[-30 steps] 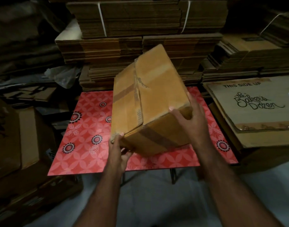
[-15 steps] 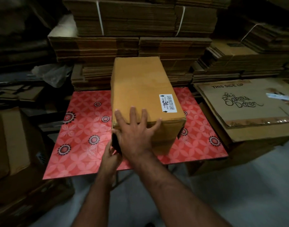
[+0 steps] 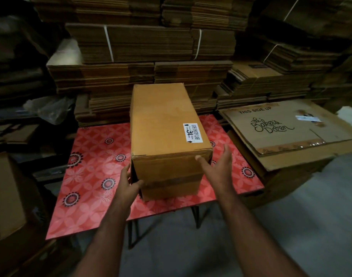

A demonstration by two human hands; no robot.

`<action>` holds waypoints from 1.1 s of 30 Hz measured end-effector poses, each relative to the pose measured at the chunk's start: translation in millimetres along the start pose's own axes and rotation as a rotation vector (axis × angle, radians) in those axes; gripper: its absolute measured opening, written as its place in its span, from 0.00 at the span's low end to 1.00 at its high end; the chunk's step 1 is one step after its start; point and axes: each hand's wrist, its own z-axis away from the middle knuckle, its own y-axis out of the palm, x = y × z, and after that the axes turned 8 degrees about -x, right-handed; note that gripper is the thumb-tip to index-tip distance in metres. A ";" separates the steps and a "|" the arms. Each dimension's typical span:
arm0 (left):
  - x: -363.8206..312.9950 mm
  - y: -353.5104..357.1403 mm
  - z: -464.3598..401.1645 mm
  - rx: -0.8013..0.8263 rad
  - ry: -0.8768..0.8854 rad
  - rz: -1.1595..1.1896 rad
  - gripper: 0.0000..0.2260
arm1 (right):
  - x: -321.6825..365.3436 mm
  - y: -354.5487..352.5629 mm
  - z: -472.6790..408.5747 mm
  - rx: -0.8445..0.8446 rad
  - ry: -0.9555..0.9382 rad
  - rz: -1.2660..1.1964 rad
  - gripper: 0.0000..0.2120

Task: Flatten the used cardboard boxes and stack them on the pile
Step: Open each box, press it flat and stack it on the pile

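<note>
1. The box [image 3: 167, 136] stands unflattened on the red patterned tabletop [image 3: 95, 176], its long side running away from the person.
2. A white label [image 3: 192, 132] sits on the box's top face, near the right edge.
3. The left hand [image 3: 129, 184] grips the box's near left corner: the thumb lies on the front face and the fingers [image 3: 126, 170] wrap round onto the left side, clamped on the cardboard.
4. The right hand [image 3: 219, 168] is at the box's near right corner, fingers straight and spread apart. Its thumb tip touches the front face just below the top edge. The other fingers reach past the right side, and I cannot tell whether they touch it.
5. Behind the box rise strapped piles [image 3: 141, 56] of flattened cardboard.
6. To the right of the box, just off the tabletop, lies a flat carton [image 3: 287, 132] printed "THIS SIDE UP", resting on other cardboard.
7. To the left of the box, beyond the tabletop's edge, stand more boxes in shadow, too dim to make out clearly.
</note>
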 end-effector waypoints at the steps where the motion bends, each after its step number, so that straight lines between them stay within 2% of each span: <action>1: -2.5 3.5 1.2 -0.002 0.010 0.013 0.36 | -15.3 -2.9 -5.7 0.138 0.066 -0.141 0.53; 3: -5.6 11.7 3.9 -0.005 0.021 0.038 0.37 | -39.7 -4.2 -9.1 0.374 0.109 -0.263 0.45; 5: -5.2 20.8 6.2 -0.012 0.032 0.043 0.38 | -57.2 2.7 -9.3 0.455 0.086 -0.297 0.38; 9: 1.0 43.0 13.8 -0.124 0.057 0.088 0.39 | -74.8 21.2 -12.6 0.423 0.004 -0.382 0.32; 13: 7.3 58.8 15.4 -0.195 0.075 0.125 0.41 | -88.2 20.0 -21.3 0.454 -0.037 -0.397 0.38; 19: 1.3 68.7 21.6 -0.212 0.076 0.122 0.41 | -72.9 4.1 -31.4 0.437 -0.131 -0.385 0.36; 23: -3.5 76.8 30.8 -0.282 0.007 0.234 0.35 | -46.9 -7.5 -33.4 0.292 -0.309 -0.166 0.42; 26: 15.0 90.0 41.6 -0.385 -0.130 0.445 0.32 | 1.8 -20.3 -32.3 0.222 -0.614 0.094 0.37; 29: 45.4 113.4 54.0 -0.510 -0.345 0.641 0.22 | 44.2 -13.0 -25.9 0.303 -0.930 0.411 0.33; 31: 69.7 129.7 60.8 -0.528 -0.480 0.701 0.20 | 52.6 0.4 -21.3 0.399 -1.025 0.558 0.32; 33: 88.3 139.4 63.3 -0.505 -0.537 0.738 0.21 | 48.8 8.5 -20.2 0.451 -1.085 0.625 0.32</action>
